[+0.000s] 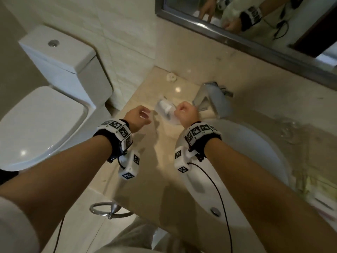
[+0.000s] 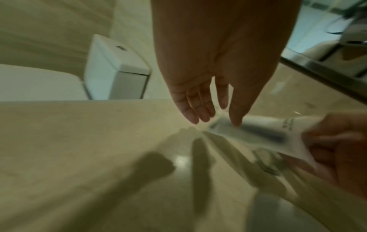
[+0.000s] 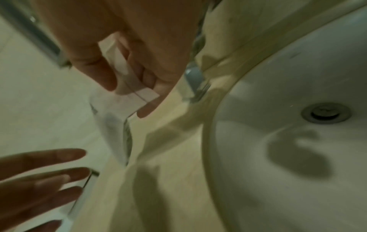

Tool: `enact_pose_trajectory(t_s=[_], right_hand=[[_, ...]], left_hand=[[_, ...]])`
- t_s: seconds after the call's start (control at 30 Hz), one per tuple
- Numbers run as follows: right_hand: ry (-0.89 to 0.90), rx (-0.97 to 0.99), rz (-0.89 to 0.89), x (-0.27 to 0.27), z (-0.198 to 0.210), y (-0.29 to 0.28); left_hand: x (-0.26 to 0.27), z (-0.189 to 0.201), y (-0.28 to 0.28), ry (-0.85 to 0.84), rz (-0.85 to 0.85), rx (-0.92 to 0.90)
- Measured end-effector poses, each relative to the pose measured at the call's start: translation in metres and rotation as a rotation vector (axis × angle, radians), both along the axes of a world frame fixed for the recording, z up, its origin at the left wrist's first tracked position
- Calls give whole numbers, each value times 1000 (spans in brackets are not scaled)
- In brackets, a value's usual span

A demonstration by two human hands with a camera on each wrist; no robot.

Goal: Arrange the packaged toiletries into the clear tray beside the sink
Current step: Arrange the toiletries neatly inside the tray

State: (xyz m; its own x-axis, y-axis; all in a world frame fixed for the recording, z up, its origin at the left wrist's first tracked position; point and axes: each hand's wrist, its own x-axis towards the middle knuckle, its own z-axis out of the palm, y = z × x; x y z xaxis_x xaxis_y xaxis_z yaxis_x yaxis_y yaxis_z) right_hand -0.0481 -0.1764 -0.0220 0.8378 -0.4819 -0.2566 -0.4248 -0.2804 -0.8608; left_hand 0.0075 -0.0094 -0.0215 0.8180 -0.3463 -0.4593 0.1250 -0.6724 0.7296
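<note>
My right hand (image 1: 185,111) is curled round one end of a flat white toiletry packet (image 1: 165,107) and holds it just above the beige counter (image 1: 145,179), left of the tap. The right wrist view shows thumb and fingers pinching the packet (image 3: 147,94). In the left wrist view the packet (image 2: 258,133) has dark print. Under it lies the clear tray (image 3: 127,138), blurred and hard to outline. My left hand (image 1: 140,115) hovers a little to the packet's left, holding nothing. Its fingers (image 2: 196,109) are straight, and the thumb tip reaches the packet's free end.
The white sink basin (image 1: 246,161) and chrome tap (image 1: 213,99) are to the right. A toilet (image 1: 42,125) stands left of the counter. A small white round object (image 1: 171,77) sits at the back wall. Blurred pale packets (image 1: 319,194) lie right of the sink.
</note>
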Motion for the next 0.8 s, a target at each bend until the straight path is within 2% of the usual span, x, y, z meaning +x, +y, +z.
enact_pose_trajectory(t_s=[0.23, 0.33, 0.43, 0.7, 0.8], right_hand=[[-38, 75, -28, -56, 30, -68], [-50, 166, -142, -95, 42, -97], [-77, 233, -235, -140, 51, -127], [-92, 243, -437, -247, 57, -200], [-91, 224, -537, -278, 57, -222]], left_hand=[[-36, 33, -75, -156, -275, -9], [-60, 40, -104, -188, -451, 54], [-91, 41, -136, -205, -563, 41], [-166, 40, -215, 8, -525, -123], [-190, 42, -241, 11, -566, -163]])
